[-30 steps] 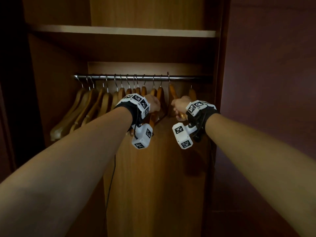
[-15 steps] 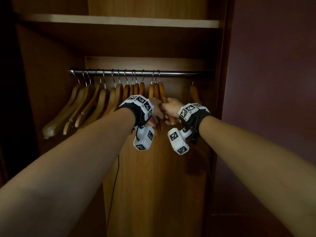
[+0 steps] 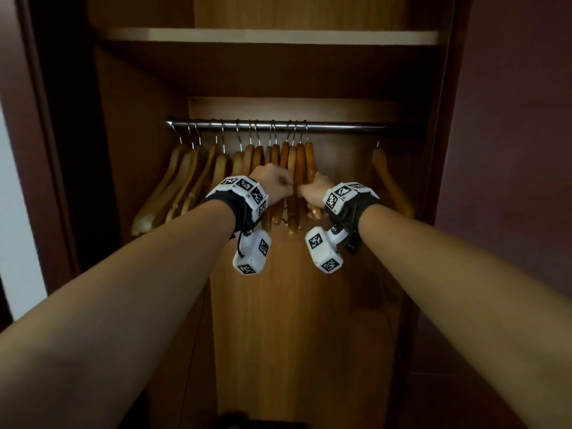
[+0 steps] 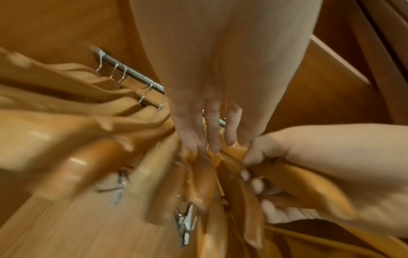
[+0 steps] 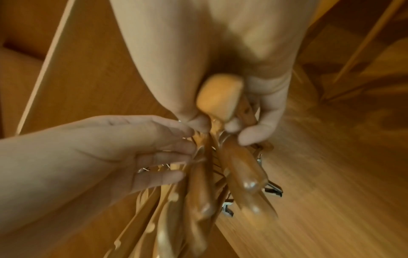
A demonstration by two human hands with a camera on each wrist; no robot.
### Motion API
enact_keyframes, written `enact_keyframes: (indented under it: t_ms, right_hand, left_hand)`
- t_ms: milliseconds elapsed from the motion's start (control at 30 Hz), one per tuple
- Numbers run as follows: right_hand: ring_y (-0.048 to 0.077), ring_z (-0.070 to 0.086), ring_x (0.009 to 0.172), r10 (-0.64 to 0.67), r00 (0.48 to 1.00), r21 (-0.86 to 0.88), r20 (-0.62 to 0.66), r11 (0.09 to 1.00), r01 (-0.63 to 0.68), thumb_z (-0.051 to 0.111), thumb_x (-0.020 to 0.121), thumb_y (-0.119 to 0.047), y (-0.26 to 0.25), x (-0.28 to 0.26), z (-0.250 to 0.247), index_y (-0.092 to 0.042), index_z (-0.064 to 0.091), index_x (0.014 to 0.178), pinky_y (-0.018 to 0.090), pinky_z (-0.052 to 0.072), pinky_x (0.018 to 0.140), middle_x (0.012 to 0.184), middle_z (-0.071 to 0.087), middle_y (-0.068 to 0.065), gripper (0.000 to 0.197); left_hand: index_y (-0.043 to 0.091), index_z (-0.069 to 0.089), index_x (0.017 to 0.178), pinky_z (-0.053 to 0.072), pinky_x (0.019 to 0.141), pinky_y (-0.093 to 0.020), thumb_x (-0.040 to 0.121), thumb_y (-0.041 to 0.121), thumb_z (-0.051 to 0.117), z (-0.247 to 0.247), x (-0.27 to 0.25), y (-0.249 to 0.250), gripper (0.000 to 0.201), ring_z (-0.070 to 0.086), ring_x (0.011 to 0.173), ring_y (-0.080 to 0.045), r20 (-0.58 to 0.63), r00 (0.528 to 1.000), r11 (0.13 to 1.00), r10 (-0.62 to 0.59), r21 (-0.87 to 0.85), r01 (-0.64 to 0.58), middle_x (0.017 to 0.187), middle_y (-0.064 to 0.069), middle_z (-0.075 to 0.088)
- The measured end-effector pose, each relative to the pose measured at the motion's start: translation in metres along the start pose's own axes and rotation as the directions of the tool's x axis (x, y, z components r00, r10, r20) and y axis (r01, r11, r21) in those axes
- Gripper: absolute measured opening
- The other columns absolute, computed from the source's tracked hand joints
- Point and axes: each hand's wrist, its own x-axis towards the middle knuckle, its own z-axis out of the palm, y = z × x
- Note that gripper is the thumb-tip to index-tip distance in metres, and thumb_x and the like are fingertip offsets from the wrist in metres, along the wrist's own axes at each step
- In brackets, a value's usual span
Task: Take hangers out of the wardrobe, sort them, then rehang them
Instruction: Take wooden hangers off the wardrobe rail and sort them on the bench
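Several wooden hangers hang bunched on the metal rod of the wardrobe; more fan out at the left. My right hand grips the lower arm of the rightmost hanger in the bunch, thumb and fingers curled round it. My left hand is beside it, with straight fingers pressing into the bunched hangers. In the right wrist view the left hand touches the hangers from the left. One lone hanger hangs apart at the rod's right end.
A shelf runs above the rod. The wardrobe's side panels stand close on both sides, and its back panel is behind the hangers. Metal clips hang under some hangers. A thin cable trails down at the left.
My right hand slid its hanger left along the rod into the bunch. Both hands now meet at the bunch's right side.
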Motion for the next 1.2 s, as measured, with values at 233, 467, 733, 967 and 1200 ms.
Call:
enact_keyframes:
  t_ms: [233,467,733,967,1200]
  right_hand:
    - [0.03,0.063,0.096,-0.023,0.996,-0.076,-0.089,0.997,0.016,0.057,0.091,-0.021,-0.001,-0.021,0.009,-0.007,0.049,0.129,0.039,0.054,0.081,0.112,0.062,0.014,0.041]
    - [0.031,0.059,0.108,-0.021,0.99,-0.199,-0.138,0.98,-0.007,0.053,0.094,-0.017,0.006,-0.075,0.002,-0.006,0.054,0.131,0.041,0.051,0.095,0.121,0.058,0.013,0.038]
    - [0.024,0.062,0.108,0.025,0.929,-0.144,-0.37,0.986,-0.084,0.059,0.091,-0.022,0.043,-0.163,-0.024,-0.021,0.062,0.122,0.041,0.055,0.092,0.122,0.062,0.004,0.031]
    - [0.027,0.068,0.09,0.126,0.839,-0.133,-0.529,0.964,-0.229,0.057,0.087,-0.016,0.085,-0.264,-0.079,-0.021,0.07,0.098,0.043,0.058,0.083,0.097,0.072,0.008,0.018]
    - [0.03,0.069,0.089,0.225,0.732,-0.121,-0.643,0.914,-0.387,0.048,0.088,-0.015,0.119,-0.38,-0.142,-0.027,0.067,0.08,0.045,0.059,0.08,0.093,0.072,0.009,0.024]
  left_hand:
    - [0.02,0.068,0.108,0.043,0.076,-0.023,0.092,0.023,0.061,-0.013,-0.019,-0.01,0.018,0.059,0.093,-0.01,0.09,0.994,0.998,0.062,-0.033,-0.059,0.098,0.007,0.062]
    - [0.019,0.07,0.103,0.058,0.074,-0.029,0.093,0.02,0.06,-0.012,-0.052,0.0,0.014,0.065,0.084,-0.012,0.05,0.996,0.957,0.077,-0.283,-0.06,0.093,0.004,0.067]
    - [0.024,0.067,0.084,0.056,0.059,-0.029,0.094,0.016,0.056,0.014,-0.102,0.052,0.016,0.07,0.082,-0.02,0.147,0.983,0.79,0.111,-0.613,0.002,0.087,-0.002,0.071]
    - [0.017,0.067,0.095,0.059,0.071,-0.036,0.093,0.015,0.054,0.048,-0.151,0.138,0.014,0.068,0.08,-0.018,0.317,0.919,0.65,0.236,-0.754,0.093,0.09,-0.003,0.071]
    - [0.014,0.065,0.088,0.054,0.054,-0.031,0.092,0.009,0.056,0.071,-0.219,0.243,0.011,0.063,0.06,-0.021,0.485,0.8,0.532,0.353,-0.808,0.254,0.075,-0.009,0.065]
